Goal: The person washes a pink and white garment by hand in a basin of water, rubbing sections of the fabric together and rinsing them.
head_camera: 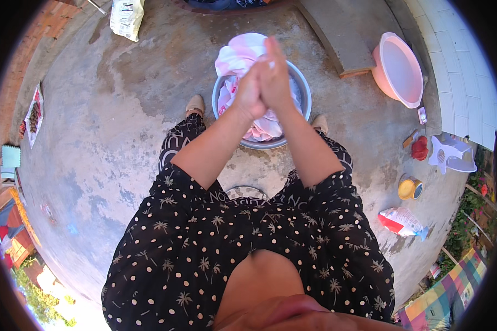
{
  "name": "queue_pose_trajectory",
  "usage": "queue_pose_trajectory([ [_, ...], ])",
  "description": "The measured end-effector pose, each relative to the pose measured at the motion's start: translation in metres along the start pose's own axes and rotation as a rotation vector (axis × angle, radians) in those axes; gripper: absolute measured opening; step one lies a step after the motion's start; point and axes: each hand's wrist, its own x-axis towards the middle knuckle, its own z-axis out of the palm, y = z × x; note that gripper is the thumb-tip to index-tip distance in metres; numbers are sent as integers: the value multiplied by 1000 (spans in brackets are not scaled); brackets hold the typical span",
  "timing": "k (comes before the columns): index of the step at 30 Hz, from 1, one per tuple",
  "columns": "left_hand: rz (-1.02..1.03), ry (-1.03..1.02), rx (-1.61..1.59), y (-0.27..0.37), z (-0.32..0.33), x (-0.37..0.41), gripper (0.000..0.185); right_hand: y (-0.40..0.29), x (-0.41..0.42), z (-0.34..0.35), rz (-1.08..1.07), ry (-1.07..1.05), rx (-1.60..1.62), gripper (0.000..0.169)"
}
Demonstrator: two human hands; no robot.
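My left hand (250, 92) and my right hand (276, 76) are pressed palm to palm above a round grey basin (306, 89). A pink and white cloth (241, 53) is gripped between them, and its loose part spreads out beyond the left side of my fingers. The fingertips of my right hand are blurred. Under my wrists, more bunched pink and white laundry (269, 128) lies in the basin, some of it with red marks. My forearms hide part of this pile. The basin stands on the concrete floor between my feet.
At the right are a pink plastic tub (379, 76) beside a concrete ledge (339, 33), a lilac plastic stool (455, 155), a yellow-lidded container (406, 189) and a red-and-white bag (401, 221). A white sack (126, 18) lies at the upper left. Another container (232, 9) shows at the top edge.
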Motion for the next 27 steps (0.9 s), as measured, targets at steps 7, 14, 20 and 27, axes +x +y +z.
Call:
queue_pose_trajectory([
  [7, 27, 231, 106, 28, -7, 15, 48, -39, -39, 17, 55, -53, 178, 50],
  [14, -80, 113, 107, -4, -1, -5, 32, -3, -18, 1, 496, 135, 681, 49],
  [20, -53, 141, 56, -8, -2, 2, 33, -3, -10, 1, 548, 163, 645, 53],
  [27, -235, 195, 166, 22, -14, 11, 36, -50, -36, 9, 413, 71, 493, 54],
])
